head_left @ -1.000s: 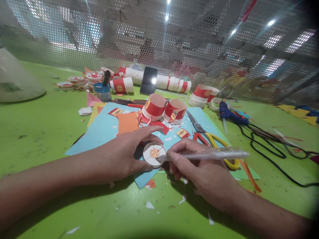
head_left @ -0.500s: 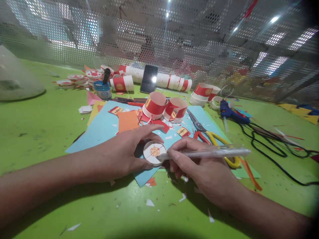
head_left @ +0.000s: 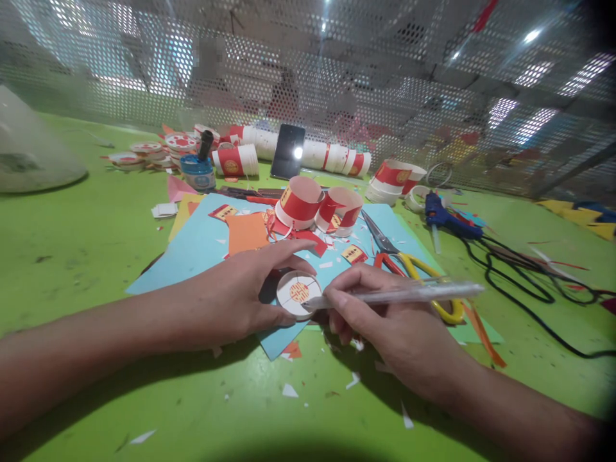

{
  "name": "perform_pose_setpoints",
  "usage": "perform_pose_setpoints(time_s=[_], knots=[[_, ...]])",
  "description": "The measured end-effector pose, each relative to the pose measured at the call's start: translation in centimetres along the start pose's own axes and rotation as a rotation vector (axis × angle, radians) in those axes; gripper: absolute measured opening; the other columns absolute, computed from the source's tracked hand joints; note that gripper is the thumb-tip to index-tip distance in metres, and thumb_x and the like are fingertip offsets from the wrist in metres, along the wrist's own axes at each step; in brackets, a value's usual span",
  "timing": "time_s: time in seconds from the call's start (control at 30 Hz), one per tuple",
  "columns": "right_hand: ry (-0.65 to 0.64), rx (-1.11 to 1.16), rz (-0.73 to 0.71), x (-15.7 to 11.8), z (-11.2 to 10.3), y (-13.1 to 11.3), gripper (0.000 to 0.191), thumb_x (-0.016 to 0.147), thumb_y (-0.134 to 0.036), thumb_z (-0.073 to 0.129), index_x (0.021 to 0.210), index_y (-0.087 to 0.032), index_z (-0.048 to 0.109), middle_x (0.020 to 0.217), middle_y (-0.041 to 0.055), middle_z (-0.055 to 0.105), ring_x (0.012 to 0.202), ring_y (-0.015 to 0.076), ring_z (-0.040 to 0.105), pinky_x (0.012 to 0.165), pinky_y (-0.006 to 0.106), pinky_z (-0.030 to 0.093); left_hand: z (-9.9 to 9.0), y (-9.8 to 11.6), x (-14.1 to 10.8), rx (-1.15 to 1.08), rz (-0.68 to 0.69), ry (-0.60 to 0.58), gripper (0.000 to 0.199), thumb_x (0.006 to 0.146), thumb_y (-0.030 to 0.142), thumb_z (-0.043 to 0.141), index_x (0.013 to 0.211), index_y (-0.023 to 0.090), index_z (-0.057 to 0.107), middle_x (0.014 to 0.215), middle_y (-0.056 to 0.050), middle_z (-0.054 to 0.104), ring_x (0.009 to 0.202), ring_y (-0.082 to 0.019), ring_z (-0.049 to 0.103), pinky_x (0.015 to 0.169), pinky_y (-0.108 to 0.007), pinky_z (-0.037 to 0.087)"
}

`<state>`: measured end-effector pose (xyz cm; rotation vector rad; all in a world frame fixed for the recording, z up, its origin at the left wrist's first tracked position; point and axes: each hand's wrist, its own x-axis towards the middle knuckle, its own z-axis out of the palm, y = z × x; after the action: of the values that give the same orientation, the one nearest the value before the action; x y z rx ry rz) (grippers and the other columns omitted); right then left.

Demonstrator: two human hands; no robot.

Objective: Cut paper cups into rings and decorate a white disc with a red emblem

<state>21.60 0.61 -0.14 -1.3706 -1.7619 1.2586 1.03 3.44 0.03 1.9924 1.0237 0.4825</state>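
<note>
Between the thumb and fingers of my left hand (head_left: 240, 292) is a round white paper-cup base (head_left: 289, 308), with dark lines and an orange-red patterned circle on its face. My right hand (head_left: 385, 321) grips a clear-barrelled pen (head_left: 409, 294), its tip down at the face of the cup base. Beyond my hands, two cut red-and-white paper cup pieces (head_left: 301, 202) stand on light blue paper (head_left: 192, 250). Scissors (head_left: 409, 263) with red and yellow handles lie just past my right hand. An orange paper piece (head_left: 246, 234) is beyond my left hand.
A blue glue gun (head_left: 450, 218) with a black cord (head_left: 520, 282) lies at the right. Behind the papers are a phone (head_left: 287, 152), a blue ink bottle (head_left: 198, 173) and stacked paper cups (head_left: 235, 160). White scraps (head_left: 289, 390) litter the green table (head_left: 192, 410). A perforated screen (head_left: 289, 77) stands behind.
Both hands keep their places on the cup base and pen. The pen shows at most a very slight shift; nothing was taken up or let go.
</note>
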Motion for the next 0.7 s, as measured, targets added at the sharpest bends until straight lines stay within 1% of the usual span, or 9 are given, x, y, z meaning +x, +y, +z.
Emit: perform_pose_setpoints(time_s=[0.2,0.4,0.5,0.6,0.7], knots=[[-0.004,0.009,-0.025,0.17,-0.07,0.0,0.016,0.092,-0.026,0.054,0.078,-0.021,0.057,0.061,-0.0033,0.062,0.056,0.0092,0.058,0.056,0.021,0.049,0.06,-0.25,-0.03,-0.001,0.009,0.001,0.067,0.079,0.033,0.07,0.138,0.025,0.04,0.117,-0.005,0.068,0.099,-0.023,0.064,0.083,-0.032,0.05],[0.008,-0.024,-0.022,-0.03,0.03,0.01,0.015,0.091,-0.027,0.055,0.078,-0.021,0.058,0.061,-0.0034,0.062,0.054,0.0093,0.057,0.054,0.021,0.048,-0.01,-0.23,-0.05,0.019,0.008,-0.014,0.06,0.082,0.04,0.066,0.135,0.027,0.043,0.116,-0.004,0.068,0.095,-0.023,0.065,0.077,-0.03,0.05],[0.012,-0.029,-0.018,-0.06,0.07,-0.03,0.014,0.091,-0.027,0.055,0.078,-0.021,0.059,0.06,-0.0034,0.062,0.054,0.0094,0.057,0.053,0.021,0.047,-0.02,-0.41,-0.04,0.026,-0.009,-0.009,0.066,0.08,0.044,0.067,0.139,0.029,0.039,0.118,-0.004,0.067,0.097,-0.024,0.065,0.078,-0.031,0.051],[0.008,-0.024,-0.011,-0.06,0.05,-0.1,0.014,0.09,-0.027,0.056,0.077,-0.021,0.058,0.06,-0.0033,0.062,0.052,0.0092,0.056,0.052,0.021,0.047,-0.01,-0.48,-0.06,0.03,-0.011,-0.002,0.073,0.081,0.042,0.067,0.144,0.03,0.032,0.119,-0.005,0.067,0.099,-0.024,0.065,0.081,-0.032,0.05],[-0.01,-0.007,0.003,-0.09,-0.03,-0.14,0.015,0.091,-0.027,0.055,0.077,-0.02,0.058,0.058,-0.0036,0.062,0.051,0.0089,0.056,0.052,0.021,0.047,-0.01,-0.37,-0.12,0.039,-0.013,0.013,0.073,0.08,0.04,0.068,0.143,0.03,0.034,0.119,-0.005,0.067,0.101,-0.025,0.064,0.083,-0.033,0.05]])
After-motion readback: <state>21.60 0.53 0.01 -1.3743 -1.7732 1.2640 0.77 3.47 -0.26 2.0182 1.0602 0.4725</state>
